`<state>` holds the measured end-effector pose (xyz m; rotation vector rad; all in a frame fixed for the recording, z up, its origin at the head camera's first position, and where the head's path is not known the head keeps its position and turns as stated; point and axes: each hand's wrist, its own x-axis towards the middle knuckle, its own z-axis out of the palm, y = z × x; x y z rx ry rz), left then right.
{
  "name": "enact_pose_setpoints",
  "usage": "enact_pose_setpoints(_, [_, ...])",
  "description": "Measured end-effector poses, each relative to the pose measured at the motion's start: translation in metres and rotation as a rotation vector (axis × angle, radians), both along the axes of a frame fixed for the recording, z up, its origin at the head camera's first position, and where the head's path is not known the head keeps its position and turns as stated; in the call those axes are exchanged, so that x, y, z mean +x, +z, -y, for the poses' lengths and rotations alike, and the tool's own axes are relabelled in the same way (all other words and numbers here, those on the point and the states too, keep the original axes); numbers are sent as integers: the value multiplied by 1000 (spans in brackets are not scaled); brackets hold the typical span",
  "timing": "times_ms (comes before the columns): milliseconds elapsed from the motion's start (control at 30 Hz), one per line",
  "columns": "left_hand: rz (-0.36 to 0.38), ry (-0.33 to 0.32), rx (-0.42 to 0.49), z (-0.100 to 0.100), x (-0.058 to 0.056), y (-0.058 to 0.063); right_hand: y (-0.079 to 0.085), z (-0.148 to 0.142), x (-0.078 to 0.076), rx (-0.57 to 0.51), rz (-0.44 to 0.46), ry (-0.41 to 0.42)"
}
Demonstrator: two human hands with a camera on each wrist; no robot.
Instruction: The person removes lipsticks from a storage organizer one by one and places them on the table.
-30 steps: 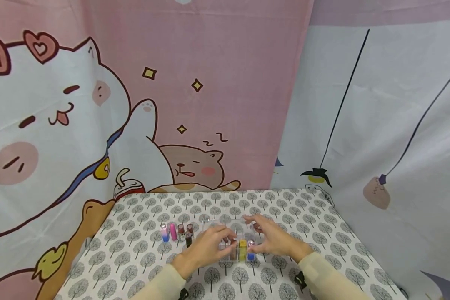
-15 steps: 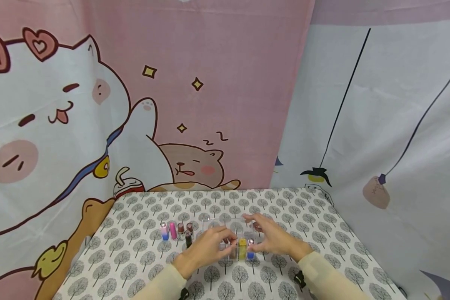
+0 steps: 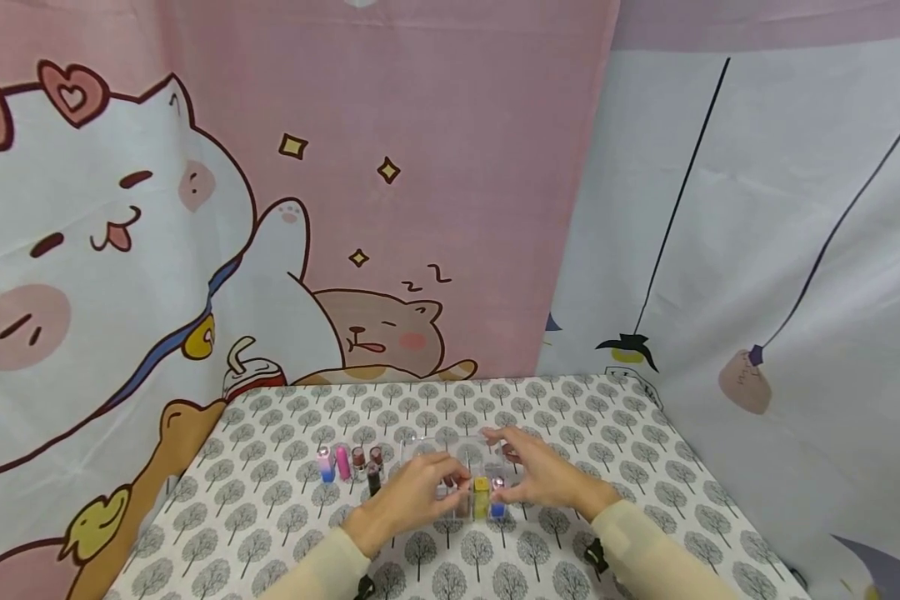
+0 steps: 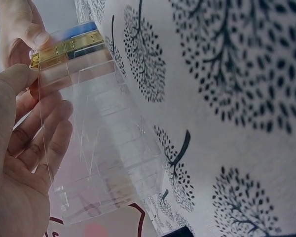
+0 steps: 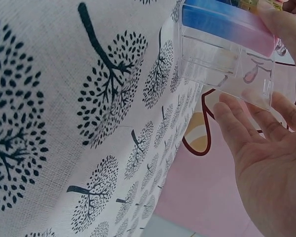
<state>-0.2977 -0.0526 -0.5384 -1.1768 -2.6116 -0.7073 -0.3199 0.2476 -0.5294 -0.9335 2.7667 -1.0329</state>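
Observation:
A clear plastic organizer (image 4: 113, 133) with compartments stands on the table between both hands. My left hand (image 3: 412, 493) is at its front left, thumb and index finger pinching a brownish-pink lipstick tube (image 4: 54, 74) that sits in the front row. Beside that tube stand a yellow-gold tube (image 3: 482, 498) and, at the right end, a blue-to-pink lipstick (image 5: 227, 24). My right hand (image 3: 546, 477) holds the organizer's right side, its thumb at the front by the tubes and its fingers spread behind the clear wall. The left hand hides part of the organizer in the head view.
Left of the organizer stand a blue-and-pink lipstick (image 3: 326, 465), a bright pink tube (image 3: 342, 462), two brown-topped tubes (image 3: 358, 458) and a dark tube (image 3: 374, 479). A tree-print cloth (image 3: 270, 517) covers the table, and printed curtains (image 3: 480, 208) rise behind it.
Both hands keep their places at the organizer, and the tubes stay put. Only the head view shifts slightly.

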Motion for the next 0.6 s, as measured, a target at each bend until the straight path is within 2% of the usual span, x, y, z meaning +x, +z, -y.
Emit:
enact_pose_setpoints(267, [6,-22,22,2,2,1,-2,-1,-1,-2,15,-4])
enact_pose_setpoints(600, [-73,-19,30,6,1,8,-1,0,-2,-11,5,19])
